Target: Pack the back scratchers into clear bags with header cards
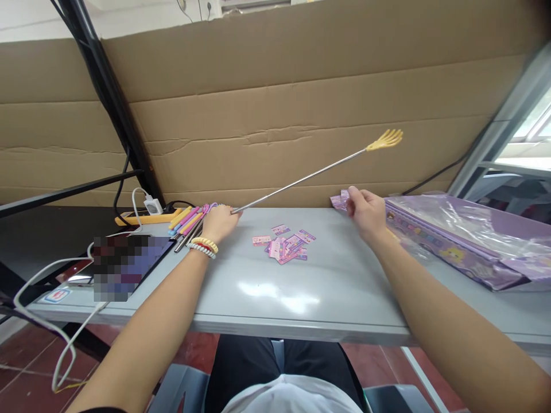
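My left hand (220, 223) is closed around the lower end of a telescopic back scratcher (310, 173). Its thin metal rod stretches up to the right and ends in a yellow hand-shaped claw. Beside that hand lies a bundle of back scratchers (186, 221) with pink, yellow and blue handles. My right hand (367, 215) is pinched at small pink-purple printed cards (338, 200) near the back of the table; its fingertips partly hide them. Between my hands a loose pile of similar small printed cards (284, 245) lies on the grey table (336, 298).
On the right sits a purple printed box (456, 246) with clear plastic wrap. To the left are a tablet (150, 264), white cables and a yellow power strip (150, 218). A cardboard panel (275, 115) stands behind the table, beside a black metal post (116, 103).
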`<act>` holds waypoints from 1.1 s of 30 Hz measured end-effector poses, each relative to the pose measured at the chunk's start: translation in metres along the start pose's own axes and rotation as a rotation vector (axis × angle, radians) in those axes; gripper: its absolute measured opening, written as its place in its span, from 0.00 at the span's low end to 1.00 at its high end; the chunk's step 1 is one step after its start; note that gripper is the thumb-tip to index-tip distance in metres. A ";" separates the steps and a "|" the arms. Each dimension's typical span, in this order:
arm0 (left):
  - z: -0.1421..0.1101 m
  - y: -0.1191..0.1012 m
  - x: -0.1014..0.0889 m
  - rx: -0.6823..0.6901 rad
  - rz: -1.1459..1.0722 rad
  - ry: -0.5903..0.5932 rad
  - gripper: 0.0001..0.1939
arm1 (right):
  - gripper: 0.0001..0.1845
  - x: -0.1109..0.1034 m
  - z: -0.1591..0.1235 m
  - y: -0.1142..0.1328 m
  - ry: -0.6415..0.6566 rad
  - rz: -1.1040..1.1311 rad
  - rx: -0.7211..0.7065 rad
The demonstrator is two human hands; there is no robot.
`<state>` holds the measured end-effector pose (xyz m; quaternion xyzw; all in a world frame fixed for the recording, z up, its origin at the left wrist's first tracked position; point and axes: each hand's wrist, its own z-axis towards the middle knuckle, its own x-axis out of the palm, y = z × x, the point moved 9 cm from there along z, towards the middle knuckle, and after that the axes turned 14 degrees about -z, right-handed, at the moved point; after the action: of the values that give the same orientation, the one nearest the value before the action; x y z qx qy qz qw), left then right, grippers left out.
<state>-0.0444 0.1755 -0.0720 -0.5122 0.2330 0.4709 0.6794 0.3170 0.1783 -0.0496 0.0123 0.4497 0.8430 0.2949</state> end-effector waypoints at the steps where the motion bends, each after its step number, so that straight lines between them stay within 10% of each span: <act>1: 0.001 0.001 0.000 0.013 -0.010 0.002 0.21 | 0.22 0.004 0.003 -0.009 0.042 0.053 0.060; 12: -0.021 -0.041 0.032 0.304 -0.037 0.214 0.19 | 0.28 0.098 -0.066 -0.001 0.883 0.447 0.277; 18: -0.004 -0.019 -0.001 0.375 -0.269 0.069 0.14 | 0.29 0.089 -0.052 -0.009 0.791 0.499 0.366; 26: 0.011 0.116 -0.059 -0.372 0.063 -0.284 0.20 | 0.16 0.074 -0.038 -0.009 0.654 0.539 0.323; 33: 0.002 0.154 -0.064 -0.568 0.078 -0.284 0.24 | 0.13 0.068 -0.034 -0.010 0.554 0.520 0.326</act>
<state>-0.2091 0.1563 -0.0938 -0.6013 0.0144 0.6094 0.5165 0.2561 0.1916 -0.0935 -0.0554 0.6218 0.7784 -0.0659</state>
